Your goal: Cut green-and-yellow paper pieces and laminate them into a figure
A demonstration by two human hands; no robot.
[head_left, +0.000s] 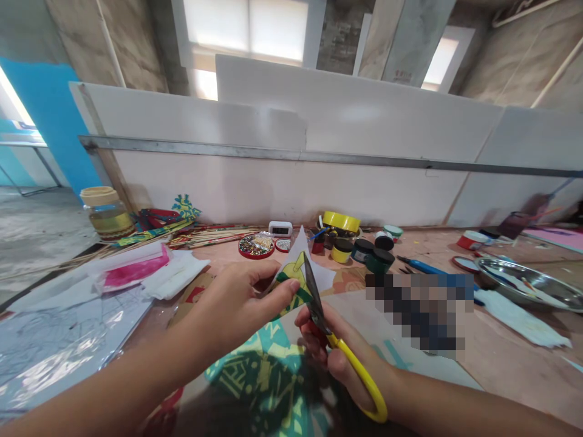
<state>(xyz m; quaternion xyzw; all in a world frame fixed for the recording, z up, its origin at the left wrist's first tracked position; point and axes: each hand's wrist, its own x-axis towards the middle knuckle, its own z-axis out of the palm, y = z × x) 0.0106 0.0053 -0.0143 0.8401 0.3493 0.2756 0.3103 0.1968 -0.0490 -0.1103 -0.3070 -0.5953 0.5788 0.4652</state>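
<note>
My left hand pinches a piece of white paper painted in yellow and green, thumb on its face. Yellow-handled scissors are in my right hand, their blades pointing up along the painted paper's right side. Whether the blades touch the paper all the way down is hard to tell. Below both hands lies a green and yellow painted cut-out on the table, partly shaded and blurred at the bottom.
Paint jars and a yellow tape roll stand at the back. A red dish of beads sits left of them, near thin sticks. A metal tray is at right, a glass jar far left.
</note>
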